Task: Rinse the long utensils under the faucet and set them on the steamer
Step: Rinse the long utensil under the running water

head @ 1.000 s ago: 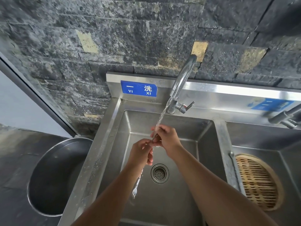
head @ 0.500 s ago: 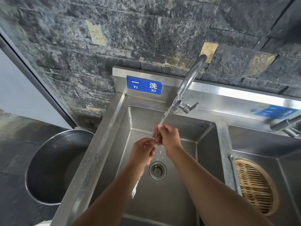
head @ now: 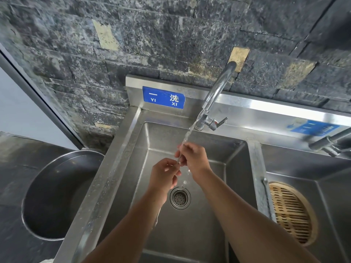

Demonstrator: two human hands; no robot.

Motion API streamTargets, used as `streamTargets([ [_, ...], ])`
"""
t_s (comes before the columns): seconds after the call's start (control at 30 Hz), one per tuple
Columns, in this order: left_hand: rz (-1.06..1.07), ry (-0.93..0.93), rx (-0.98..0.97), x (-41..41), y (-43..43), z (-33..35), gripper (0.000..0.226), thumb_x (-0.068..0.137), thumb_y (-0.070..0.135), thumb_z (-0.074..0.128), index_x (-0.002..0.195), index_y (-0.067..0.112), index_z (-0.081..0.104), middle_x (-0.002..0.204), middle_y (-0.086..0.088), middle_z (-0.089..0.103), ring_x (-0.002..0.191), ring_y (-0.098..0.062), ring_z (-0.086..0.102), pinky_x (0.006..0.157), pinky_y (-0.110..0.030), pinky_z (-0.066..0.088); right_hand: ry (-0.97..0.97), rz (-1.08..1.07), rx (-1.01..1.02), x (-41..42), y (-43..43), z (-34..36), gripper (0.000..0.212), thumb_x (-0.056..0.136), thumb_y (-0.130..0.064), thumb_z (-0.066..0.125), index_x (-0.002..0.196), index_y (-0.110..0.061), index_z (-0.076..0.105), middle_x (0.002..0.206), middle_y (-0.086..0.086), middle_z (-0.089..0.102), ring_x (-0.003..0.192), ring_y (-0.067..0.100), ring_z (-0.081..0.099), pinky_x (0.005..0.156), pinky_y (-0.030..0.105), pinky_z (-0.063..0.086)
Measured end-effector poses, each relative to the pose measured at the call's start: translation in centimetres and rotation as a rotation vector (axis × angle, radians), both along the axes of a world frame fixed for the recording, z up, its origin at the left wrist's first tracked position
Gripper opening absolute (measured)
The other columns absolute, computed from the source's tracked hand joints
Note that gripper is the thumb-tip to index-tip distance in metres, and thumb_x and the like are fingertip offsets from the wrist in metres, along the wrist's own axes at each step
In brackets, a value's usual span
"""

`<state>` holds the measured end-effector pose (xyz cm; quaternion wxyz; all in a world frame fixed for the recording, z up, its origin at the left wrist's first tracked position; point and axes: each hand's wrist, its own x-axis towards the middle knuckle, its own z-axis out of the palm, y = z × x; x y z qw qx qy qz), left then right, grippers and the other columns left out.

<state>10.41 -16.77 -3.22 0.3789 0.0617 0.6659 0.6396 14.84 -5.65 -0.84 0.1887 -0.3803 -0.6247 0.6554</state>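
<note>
Both my hands are over the left sink basin (head: pixel 144 168) under the running faucet (head: pixel 214 93). My right hand (head: pixel 193 158) pinches the upper part of a thin metal utensil (head: pixel 178 160), and my left hand (head: pixel 164 173) grips it lower down. The water stream hits the utensil at my right fingers. Most of the utensil is hidden by my hands; a wet glint shows below my left forearm. A round bamboo steamer (head: pixel 290 211) lies in the right basin. Another long metal utensil (head: pixel 266 198) lies on the divider beside the steamer.
A large metal pot (head: pixel 57 196) stands on the floor left of the sink. The drain strainer (head: pixel 180 197) sits in the basin floor under my hands. A second faucet (head: pixel 330 143) reaches in from the right over the right basin. A dark stone wall backs the sink.
My hands have stayed together under the stream, rubbing the utensil; the camera has shifted slightly, so the sink sits a little lower and to the right in view.
</note>
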Motion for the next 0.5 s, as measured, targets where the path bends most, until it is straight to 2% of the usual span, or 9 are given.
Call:
streamTargets([
  [0.17, 0.005, 0.000, 0.051, 0.56, 0.23, 0.35, 0.017, 0.093, 0.002, 0.059, 0.077, 0.006, 0.063, 0.062, -0.012, 0.058, 0.032, -0.008, 0.036, 0.032, -0.015, 0.024, -0.035, -0.082, 0.006, -0.35, -0.02, -0.18, 0.037, 0.100, -0.009, 0.045, 0.071, 0.001, 0.064, 0.048, 0.001, 0.064, 0.037, 0.011, 0.046, 0.040, 0.022, 0.042],
  [0.3, 0.032, 0.004, 0.031, 0.06, 0.21, 0.13, 0.014, 0.094, 0.005, 0.058, 0.082, 0.004, 0.065, 0.062, -0.010, 0.060, 0.032, -0.008, 0.035, 0.033, -0.016, 0.025, 0.001, 0.068, -0.013, -0.17, 0.32, -0.05, 0.013, 0.095, -0.002, 0.058, 0.086, -0.004, 0.066, 0.066, 0.003, 0.069, 0.050, 0.013, 0.054, 0.049, 0.024, 0.048],
  [0.37, 0.041, 0.004, 0.014, -0.30, 0.25, -0.08, 0.014, 0.094, 0.007, 0.060, 0.083, 0.003, 0.066, 0.061, -0.008, 0.062, 0.033, -0.009, 0.036, 0.034, -0.016, 0.025, 0.016, 0.122, -0.017, -0.07, 0.46, -0.01, 0.010, 0.096, -0.002, 0.059, 0.090, -0.007, 0.066, 0.070, 0.004, 0.070, 0.053, 0.012, 0.057, 0.051, 0.023, 0.050],
  [0.5, -0.007, -0.015, 0.050, -0.35, 0.39, -0.02, 0.016, 0.092, 0.015, 0.067, 0.087, 0.000, 0.068, 0.060, -0.007, 0.064, 0.033, -0.011, 0.035, 0.034, -0.016, 0.024, -0.017, 0.000, -0.027, -0.71, 0.61, 0.23, 0.037, 0.104, -0.017, 0.045, 0.076, -0.007, 0.067, 0.059, 0.004, 0.068, 0.045, 0.014, 0.053, 0.044, 0.023, 0.045],
])
